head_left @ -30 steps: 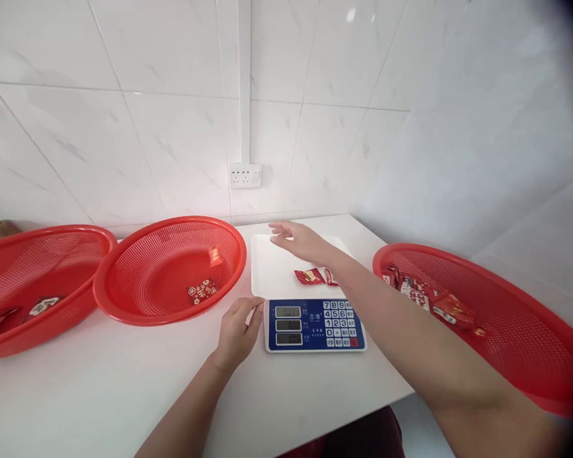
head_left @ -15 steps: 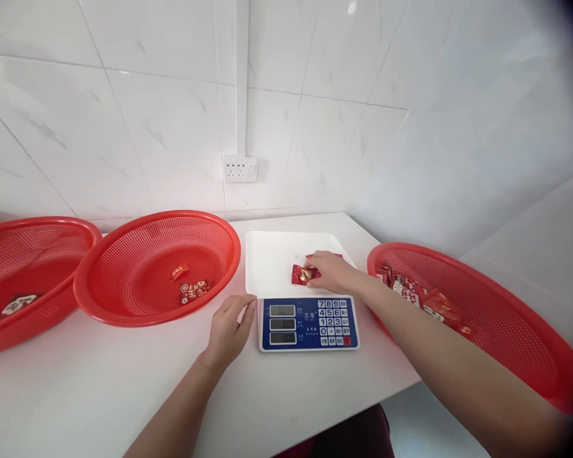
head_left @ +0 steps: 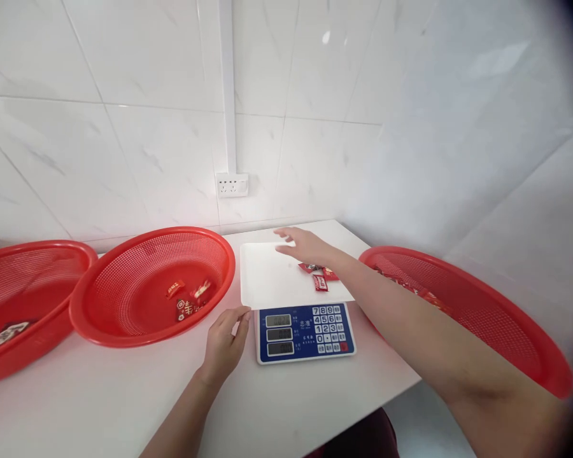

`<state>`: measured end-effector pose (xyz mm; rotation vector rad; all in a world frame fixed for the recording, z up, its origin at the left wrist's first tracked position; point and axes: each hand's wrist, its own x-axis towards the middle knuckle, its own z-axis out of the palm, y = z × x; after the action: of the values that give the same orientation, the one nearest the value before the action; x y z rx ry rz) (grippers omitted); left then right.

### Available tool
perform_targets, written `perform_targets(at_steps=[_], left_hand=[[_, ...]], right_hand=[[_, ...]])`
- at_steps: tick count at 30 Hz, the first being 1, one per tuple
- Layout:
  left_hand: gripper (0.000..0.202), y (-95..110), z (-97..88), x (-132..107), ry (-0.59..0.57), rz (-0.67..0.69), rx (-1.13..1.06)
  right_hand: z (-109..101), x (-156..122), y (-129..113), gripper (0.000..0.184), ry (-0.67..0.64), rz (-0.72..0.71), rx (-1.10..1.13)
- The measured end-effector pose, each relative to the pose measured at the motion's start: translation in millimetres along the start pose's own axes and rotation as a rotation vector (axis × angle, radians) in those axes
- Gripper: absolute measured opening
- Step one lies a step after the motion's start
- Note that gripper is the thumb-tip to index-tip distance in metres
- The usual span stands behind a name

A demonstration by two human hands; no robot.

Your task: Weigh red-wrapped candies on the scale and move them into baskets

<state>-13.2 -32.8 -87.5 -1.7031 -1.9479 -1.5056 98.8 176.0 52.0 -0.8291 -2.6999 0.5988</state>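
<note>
- Left hand (head_left: 223,346) at the white weighing tray's (head_left: 267,280) near left corner; cannot tell whether its grip pinches.
- Right hand (head_left: 300,244) above the tray, grip spread.
- Small red packets (head_left: 320,284), pale-printed, on the tray toward the worktop's (head_left: 124,397) right edge.

Wall (head_left: 138,57): white tile with faint grey veins and thin seams, filling the upper frame; small bright reflections at upper centre.
Conduit (head_left: 228,89): white, upright, from the top edge down to the socket.
Socket (head_left: 232,185): white plate, just left of centre.
Side wall (head_left: 482,146): pale, at right, a diagonal seam across it.
Table (head_left: 100,407): white, across the lower frame, front edge slanting at lower right.
</note>
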Motion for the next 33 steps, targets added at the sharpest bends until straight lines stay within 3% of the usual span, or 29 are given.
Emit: perform_targets(at_steps=[5,11,17,23,26,29,31,33], left_hand=[[0.013,1.9,1.8,0.7,0.009,0.023,-0.021],[0.015,0.5,2.2,1.4,-0.012,0.034,-0.009],[0.018,0.8,-1.3,3.3,0.025,0.004,0.011],[0.019,-3.8,0.3,0.0,-0.028,-0.014,-0.003],[0.02,-5.0,-0.6,-0.3,-0.007,-0.09,-0.007],[0.044,-0.6,-3.3,2.9,0.1,-0.225,-0.083],[0.068,4.4,-5.4,6.2,0.173,-0.341,-0.186],[0.078,9.1,-7.1,9.3,0.212,-0.463,-0.262]], right_hand=[[6.1,-32.4,65.7,0.033,-0.061,0.118,-0.173],[19.3,-32.5,78.0,0.035,-0.13,0.106,-0.223],[22.1,-16.7,61.2,0.027,-0.11,0.16,-0.179],[16.5,8.6,-4.2,0.043,-0.044,-0.055,0.099],[3.7,12.9,-12.4,0.05,0.011,-0.067,0.048],[-4.8,2.4,15.1,0.045,-0.003,0.091,-0.171],[-4.2,-9.7,43.2,0.041,-0.053,0.225,-0.249],[0.3,-21.7,68.4,0.033,-0.112,0.344,-0.307]])
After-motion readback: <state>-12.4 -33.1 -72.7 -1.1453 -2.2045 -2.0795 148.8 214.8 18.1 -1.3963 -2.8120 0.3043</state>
